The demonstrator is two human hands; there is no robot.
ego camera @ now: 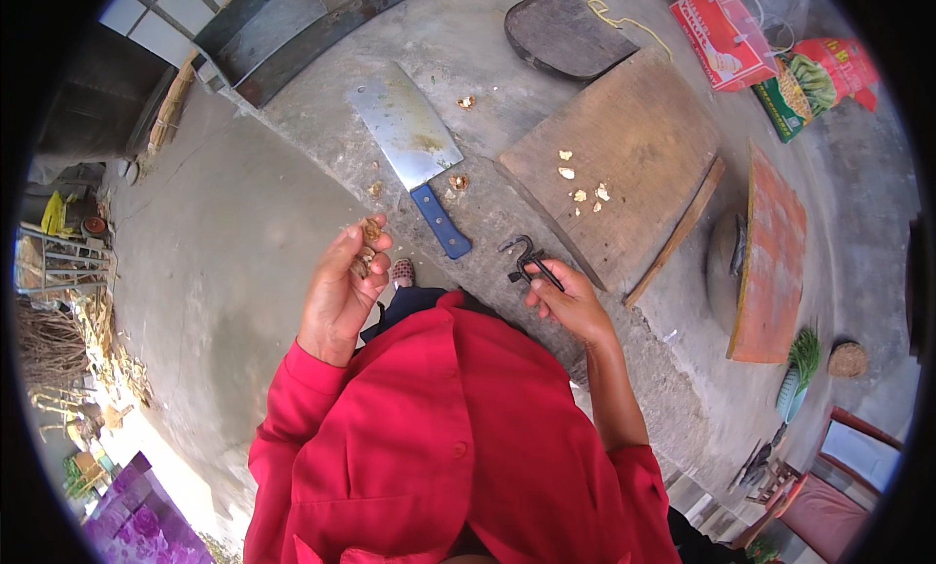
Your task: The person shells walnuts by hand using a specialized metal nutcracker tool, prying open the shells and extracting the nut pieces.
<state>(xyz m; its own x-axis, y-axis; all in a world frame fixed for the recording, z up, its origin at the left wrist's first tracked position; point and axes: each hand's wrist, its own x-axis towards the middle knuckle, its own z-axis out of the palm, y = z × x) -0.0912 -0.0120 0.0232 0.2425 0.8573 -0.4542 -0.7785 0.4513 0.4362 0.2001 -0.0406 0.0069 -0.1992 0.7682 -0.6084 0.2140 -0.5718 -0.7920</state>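
Note:
Walnut pieces (363, 261) rest in the fingers of my left hand (340, 290), raised over the edge of the concrete counter. My right hand (559, 297) grips a black metal clamp-like nutcracker (523, 255) with a curved jaw; nothing shows inside the jaw. Between my hands and farther off lies a cleaver (413, 132) with a blue handle. Walnut shell bits (458, 181) are scattered beside its blade and handle. Several pale walnut kernels (566, 173) sit on a wooden board (636, 140) beyond my right hand.
A narrow wooden stick (676, 231) runs along the board's right side. Farther right, an orange-red board (771, 271) leans over a round lid (722, 271). A dark rounded slab (567, 34), a red carton bag (724, 37) and a printed food bag (812, 81) stand at the back.

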